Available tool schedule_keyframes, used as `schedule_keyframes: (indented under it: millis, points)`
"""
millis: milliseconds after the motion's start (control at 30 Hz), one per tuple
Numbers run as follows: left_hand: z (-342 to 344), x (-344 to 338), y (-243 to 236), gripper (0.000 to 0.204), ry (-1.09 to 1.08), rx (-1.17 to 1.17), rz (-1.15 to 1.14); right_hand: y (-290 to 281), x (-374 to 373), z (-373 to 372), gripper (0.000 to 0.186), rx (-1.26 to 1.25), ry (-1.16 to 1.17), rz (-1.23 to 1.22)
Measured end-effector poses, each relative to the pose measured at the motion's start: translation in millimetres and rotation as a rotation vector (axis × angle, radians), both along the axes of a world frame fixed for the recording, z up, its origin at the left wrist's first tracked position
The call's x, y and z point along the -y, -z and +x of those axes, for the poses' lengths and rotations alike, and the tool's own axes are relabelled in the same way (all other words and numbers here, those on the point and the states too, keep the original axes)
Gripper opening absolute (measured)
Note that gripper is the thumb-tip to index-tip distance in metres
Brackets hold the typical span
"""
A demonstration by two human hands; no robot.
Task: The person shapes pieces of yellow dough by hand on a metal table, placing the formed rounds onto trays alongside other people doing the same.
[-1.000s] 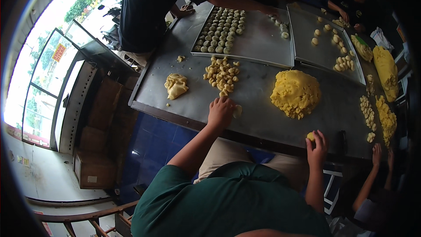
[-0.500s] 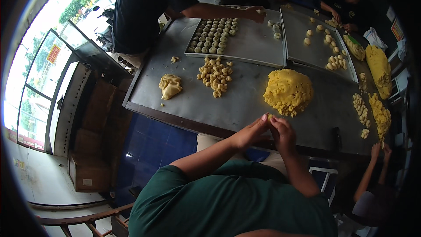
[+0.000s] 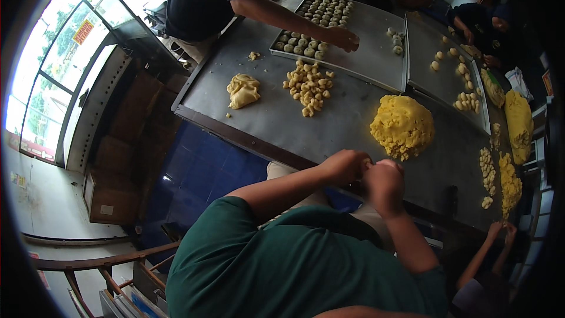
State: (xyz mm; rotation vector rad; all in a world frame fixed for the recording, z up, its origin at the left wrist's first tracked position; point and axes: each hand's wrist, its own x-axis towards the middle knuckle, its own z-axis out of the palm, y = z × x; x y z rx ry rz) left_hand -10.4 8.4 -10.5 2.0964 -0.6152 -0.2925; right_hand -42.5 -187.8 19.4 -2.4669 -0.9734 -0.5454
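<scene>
Just above the table's near edge my left hand (image 3: 347, 166) and my right hand (image 3: 385, 185) meet, fingers curled inward. Motion smears the right one, and whatever lies between the fingers is hidden. Right beyond them sits a large mound of crumbly yellow filling (image 3: 402, 125). Farther left is a heap of small pale dough pieces (image 3: 308, 86), with a smooth lump of pale dough (image 3: 243, 90) beside it.
A co-worker's hand (image 3: 342, 39) reaches over a metal tray (image 3: 371, 41) bearing rows of round filled pastries (image 3: 301, 43). Another tray (image 3: 426, 76) holds pale balls. At the right lie more dough pieces (image 3: 487, 171), yellow filling (image 3: 509, 182) and another person's hands (image 3: 501, 232).
My hands have closed more tightly together, hiding the small yellow piece seen at my fingertips before. The view has shifted; the co-worker's hand has moved nearer over the tray.
</scene>
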Motion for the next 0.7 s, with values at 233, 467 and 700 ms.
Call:
schedule_keyframes:
  millis: [233, 467, 700]
  points:
    - [-2, -24, -15, 0.038, -0.103, -0.093, -0.023, -14, -27, -6, 0.019, -0.222, 0.088, 0.274]
    - [-5, -18, -31, 0.036, -0.141, -0.078, -0.073, 4, -23, 6, 0.020, -0.251, 0.062, 0.298]
    - [-4, -18, -9, 0.038, 0.063, 0.029, 0.071, -7, -15, -10, 0.023, 0.020, -0.087, 0.063]
